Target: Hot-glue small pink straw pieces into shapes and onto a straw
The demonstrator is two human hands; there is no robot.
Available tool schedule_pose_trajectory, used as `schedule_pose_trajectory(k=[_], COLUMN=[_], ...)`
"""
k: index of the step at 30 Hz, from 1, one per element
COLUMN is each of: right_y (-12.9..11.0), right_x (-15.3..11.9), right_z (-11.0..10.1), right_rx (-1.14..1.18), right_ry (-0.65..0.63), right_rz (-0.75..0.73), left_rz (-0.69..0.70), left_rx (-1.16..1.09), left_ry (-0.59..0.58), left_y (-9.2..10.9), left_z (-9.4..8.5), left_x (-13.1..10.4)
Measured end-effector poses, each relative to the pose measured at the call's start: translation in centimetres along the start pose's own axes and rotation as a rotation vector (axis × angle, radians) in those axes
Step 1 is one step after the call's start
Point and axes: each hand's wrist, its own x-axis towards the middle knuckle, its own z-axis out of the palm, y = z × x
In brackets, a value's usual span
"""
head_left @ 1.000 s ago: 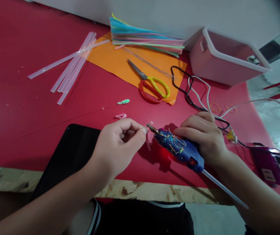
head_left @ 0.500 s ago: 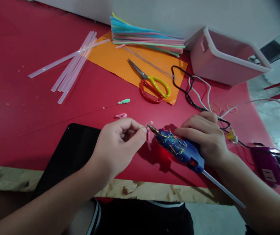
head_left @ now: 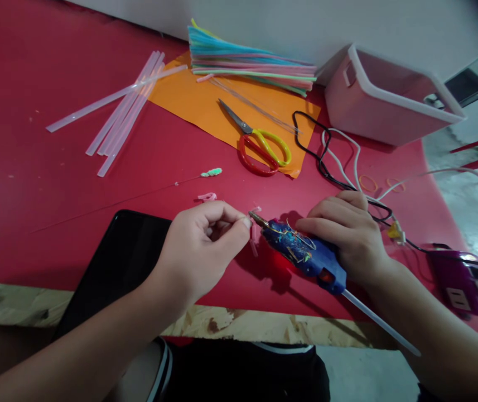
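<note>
Red tabletop (head_left: 33, 173), stained blue glue-gun (head_left: 305, 252)

Compared with half a second ago, the blue glue gun (head_left: 318, 261) sits slightly nearer the left hand (head_left: 199, 251), its metal nozzle (head_left: 259, 219) closer to the fingertips (head_left: 244, 222), and the right hand (head_left: 347, 234) is shifted slightly with it.

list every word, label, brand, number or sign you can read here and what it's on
No text can be read anywhere in this view.
Blue glue gun: no legible marking; coloured strands and specks cover part of its body.
Purple device at the right edge: pale patches, too blurred to tell if they carry lettering.
Black phone: dark face, nothing legible.
Scissors and pink bin: no readable lettering.
</note>
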Motion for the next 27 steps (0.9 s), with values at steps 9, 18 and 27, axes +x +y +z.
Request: schedule_pose_trajectory(k=[9,18,27], right_y=[0.15,0.10,0.15], right_x=[-0.21,0.06,0.06], right_z=[-0.19,-0.09,-0.14], right_rx=[-0.025,-0.042,-0.024], right_ry=[0.075,0.043,0.033], right_rz=[0.040,0.030,0.057], left_rz=[-0.010,-0.003,0.006], left_rx=[-0.003,0.006,0.040], left_ry=[0.026,0.031,0.038], left_y=[0.02,0.04,0.02], left_z=[0.03,-0.03,-0.09], left_x=[0.07,-0.04,-0.04])
